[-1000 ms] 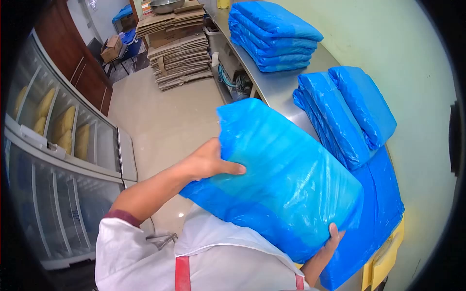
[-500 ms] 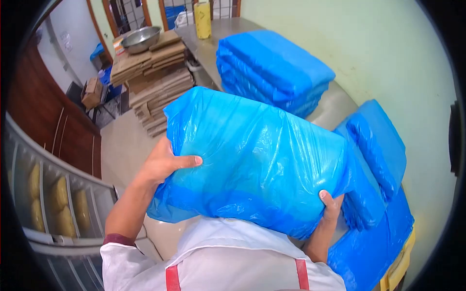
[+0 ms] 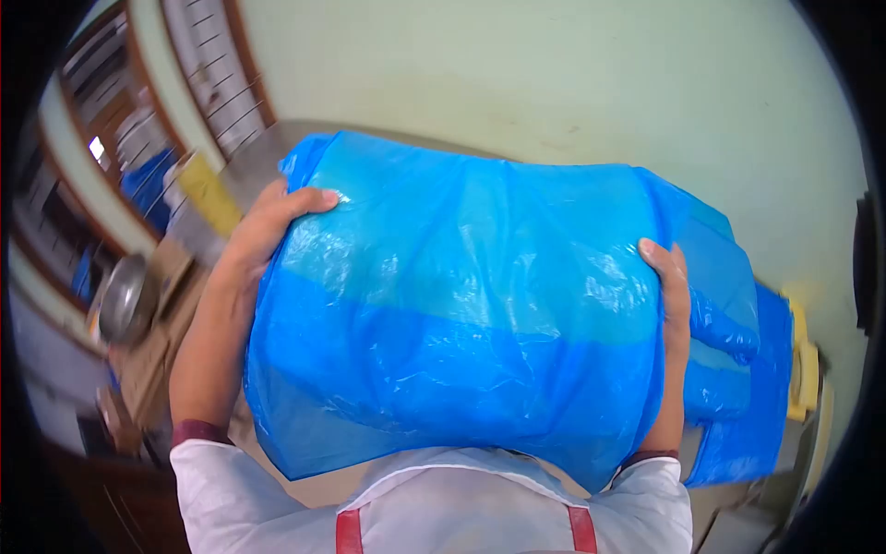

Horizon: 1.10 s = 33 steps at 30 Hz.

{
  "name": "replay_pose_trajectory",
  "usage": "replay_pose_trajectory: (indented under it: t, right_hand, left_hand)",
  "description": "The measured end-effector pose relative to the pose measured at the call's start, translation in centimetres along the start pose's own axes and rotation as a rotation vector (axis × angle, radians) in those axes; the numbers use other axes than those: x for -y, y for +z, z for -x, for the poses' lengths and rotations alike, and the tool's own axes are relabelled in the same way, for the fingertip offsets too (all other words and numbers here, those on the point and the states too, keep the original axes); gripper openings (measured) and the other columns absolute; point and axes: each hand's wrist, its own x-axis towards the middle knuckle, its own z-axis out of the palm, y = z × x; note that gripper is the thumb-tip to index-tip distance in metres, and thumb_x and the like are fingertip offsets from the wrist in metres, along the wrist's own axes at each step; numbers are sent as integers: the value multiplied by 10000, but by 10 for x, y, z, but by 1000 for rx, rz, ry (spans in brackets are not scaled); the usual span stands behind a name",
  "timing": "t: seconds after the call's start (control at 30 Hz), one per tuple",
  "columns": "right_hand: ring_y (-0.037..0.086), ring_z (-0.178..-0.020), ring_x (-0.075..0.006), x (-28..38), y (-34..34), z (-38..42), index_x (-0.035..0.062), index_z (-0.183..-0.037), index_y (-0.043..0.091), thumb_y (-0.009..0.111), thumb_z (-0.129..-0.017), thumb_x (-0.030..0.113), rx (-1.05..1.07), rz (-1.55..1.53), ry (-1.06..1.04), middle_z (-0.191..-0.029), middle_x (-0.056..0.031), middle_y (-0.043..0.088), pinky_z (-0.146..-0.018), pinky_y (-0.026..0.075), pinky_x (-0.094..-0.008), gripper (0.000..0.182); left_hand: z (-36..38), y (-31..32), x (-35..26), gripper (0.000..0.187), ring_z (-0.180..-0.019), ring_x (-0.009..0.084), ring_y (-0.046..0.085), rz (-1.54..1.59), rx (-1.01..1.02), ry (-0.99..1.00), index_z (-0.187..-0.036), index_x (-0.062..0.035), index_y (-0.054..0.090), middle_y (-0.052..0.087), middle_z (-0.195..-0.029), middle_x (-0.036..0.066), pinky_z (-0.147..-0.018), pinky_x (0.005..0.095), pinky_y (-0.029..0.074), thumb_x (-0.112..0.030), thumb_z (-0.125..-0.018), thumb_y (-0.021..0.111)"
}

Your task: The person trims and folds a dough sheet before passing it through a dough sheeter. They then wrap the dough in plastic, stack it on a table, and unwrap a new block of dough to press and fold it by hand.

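A large bundle wrapped in shiny blue plastic [image 3: 471, 295] fills the middle of the view, held up in front of my chest. My left hand [image 3: 272, 222] grips its left side, thumb over the upper face and fingers hidden behind. On the opposite side my right hand [image 3: 672, 277] clasps the bundle, its thumb resting near the edge and the other fingers mostly out of sight. A loose flap of plastic hangs at the lower edge. Just beyond my right hand lie another blue plastic bundle [image 3: 724, 300] and a flat blue plastic piece [image 3: 752, 406].
Steel table top [image 3: 263, 166] runs along the pale green wall [image 3: 517, 83]. A yellow cylinder [image 3: 209, 194] stands on it at the left. Nearer are a metal bowl [image 3: 127, 300] and cardboard [image 3: 152, 369]. A yellow object [image 3: 801, 360] sits at the far right.
My view has turned right, toward the wall. Both hands have carried the bundle along and raised it, and it now covers where the other blue stack was seen.
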Motion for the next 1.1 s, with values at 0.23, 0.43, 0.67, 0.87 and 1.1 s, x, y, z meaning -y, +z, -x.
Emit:
replay_pose_trajectory:
  t: [0.23,0.43,0.67,0.87,1.1]
  right_hand:
    - [588,-1056,-232,-72,-3,-54,-44,-1353,435,713,-809,270,-248,303,167,-1218,-162,586,-925,462,-340,687]
    - [536,-1173,-292,-55,29,-38,-48,-1414,360,740,-764,292,-399,357,243,-1340,-207,504,-985,438,-366,826]
    - [529,-1194,-297,-58,11,28,-68,-1419,335,701,-786,343,-431,430,201,-1357,-216,486,-1001,432,-367,839]
    - [550,-1141,-281,-88,-26,205,-97,-1379,368,730,-776,363,-197,275,38,-1308,-183,523,-968,447,-368,841]
    - [575,-1094,-248,-132,-70,247,-39,-1305,484,778,-773,185,-411,791,305,-1168,-150,613,-937,453,-383,647]
  left_hand:
    - [-158,-71,98,606,-883,237,644,108,-36,-317,-1234,65,506,622,-1055,182,-759,333,547,-263,-776,729]
    - [-157,-72,89,703,-995,251,621,145,97,-315,-1307,74,441,588,-1138,203,-787,324,544,-272,-776,747]
    - [-135,-122,114,735,-1045,264,609,163,207,-286,-1357,46,413,575,-1205,196,-908,373,509,-333,-805,718]
    - [-7,-197,169,655,-1027,222,605,454,136,-95,-1313,26,489,597,-1195,134,-900,340,488,-347,-823,715]
    - [21,-258,235,299,-1024,161,579,-440,21,-249,-1159,-19,612,621,-1104,99,-884,293,453,-114,-881,662]
